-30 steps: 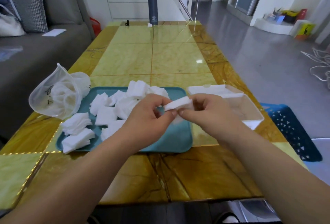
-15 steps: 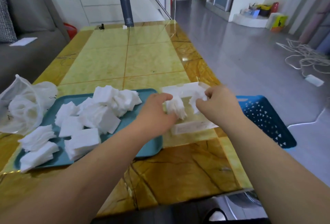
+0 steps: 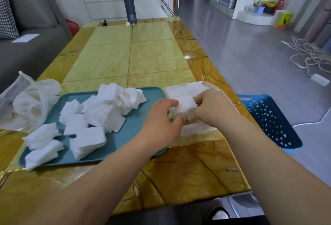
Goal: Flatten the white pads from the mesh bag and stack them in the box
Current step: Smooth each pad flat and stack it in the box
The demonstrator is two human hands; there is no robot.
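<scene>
White pads (image 3: 186,107) over clear box (image 3: 188,88), gripped by left hand (image 3: 159,119) and right hand (image 3: 213,107)

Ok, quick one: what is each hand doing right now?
Left hand: pinching the left edge of a small stack of white pads over the box.
Right hand: gripping the same stack from the right.

The left hand (image 3: 161,117) and the right hand (image 3: 213,106) are left bare, as are both forearms (image 3: 100,180) up to the frame's edge, and a dark shoe (image 3: 219,213) with a pale inside is partly seen below the surface (image 3: 188,180).
</scene>
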